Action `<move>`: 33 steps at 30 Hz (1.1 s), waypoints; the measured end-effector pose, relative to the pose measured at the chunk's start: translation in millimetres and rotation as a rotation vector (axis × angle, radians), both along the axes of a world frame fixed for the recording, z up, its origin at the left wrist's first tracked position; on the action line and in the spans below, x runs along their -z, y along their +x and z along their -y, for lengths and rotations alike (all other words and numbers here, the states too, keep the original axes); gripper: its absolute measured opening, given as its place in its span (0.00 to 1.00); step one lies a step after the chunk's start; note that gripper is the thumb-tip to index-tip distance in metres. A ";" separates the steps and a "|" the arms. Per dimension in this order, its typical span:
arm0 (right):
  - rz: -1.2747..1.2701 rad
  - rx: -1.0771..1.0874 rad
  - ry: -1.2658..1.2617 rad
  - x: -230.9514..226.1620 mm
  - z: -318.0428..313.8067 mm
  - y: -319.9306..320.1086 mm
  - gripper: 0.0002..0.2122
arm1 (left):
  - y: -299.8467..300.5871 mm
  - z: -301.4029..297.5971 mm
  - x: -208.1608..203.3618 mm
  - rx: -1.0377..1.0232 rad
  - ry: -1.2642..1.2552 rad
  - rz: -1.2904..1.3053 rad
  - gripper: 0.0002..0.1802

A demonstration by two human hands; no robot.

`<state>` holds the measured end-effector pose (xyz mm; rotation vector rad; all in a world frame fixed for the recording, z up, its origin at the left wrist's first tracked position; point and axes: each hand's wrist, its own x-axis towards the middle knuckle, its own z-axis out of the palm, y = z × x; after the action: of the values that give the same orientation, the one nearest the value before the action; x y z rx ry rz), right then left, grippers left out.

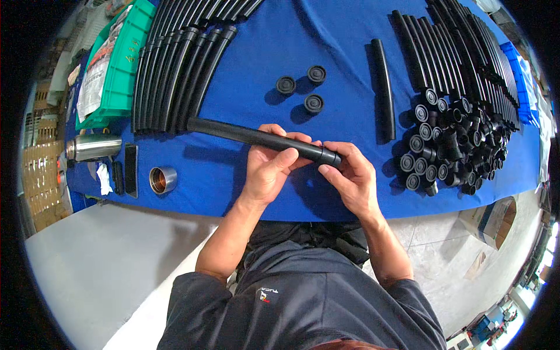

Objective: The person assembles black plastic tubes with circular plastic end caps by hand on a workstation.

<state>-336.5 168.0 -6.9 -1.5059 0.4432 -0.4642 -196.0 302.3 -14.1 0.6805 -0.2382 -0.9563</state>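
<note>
A long black tube (230,133) lies across both my hands, slanting down to the right above the blue cloth. My left hand (266,170) is closed around it right of its middle, with the thumb on top. At its right end sits a black end cap (331,158), pinched between the thumb and fingers of my right hand (357,181). How far the cap sits on the tube I cannot tell. Beyond my hands are three loose caps, one of them a round ribbed cap (314,104). A single black tube (383,90) lies to their right.
Capped tubes (175,81) lie in rows at far left, beside a green crate (123,64). At right are a heap of black caps (452,140) and stacked tubes (431,55). Near the left front edge are a steel flask (96,147), a phone (131,170) and a metal cup (163,179).
</note>
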 end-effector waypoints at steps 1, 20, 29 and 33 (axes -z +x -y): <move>-0.002 -0.001 0.002 -3.3 0.1 -0.3 0.18 | -2.6 0.0 -0.3 -0.011 0.015 0.008 0.20; -0.022 -0.036 -0.357 -13.1 1.0 -0.9 0.17 | -10.8 0.4 -3.0 -0.084 0.127 0.028 0.21; -0.139 -0.062 0.120 -7.8 9.2 -14.3 0.18 | 3.3 -1.6 0.8 -0.049 0.080 0.052 0.26; -0.122 -0.124 0.196 -6.3 15.7 -22.8 0.22 | 12.8 -16.3 4.2 -0.078 0.026 -0.021 0.23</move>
<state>-359.3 152.3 -0.6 -1.3663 0.4744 -0.2252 -183.2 318.6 -18.2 0.6986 -0.1803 -0.8928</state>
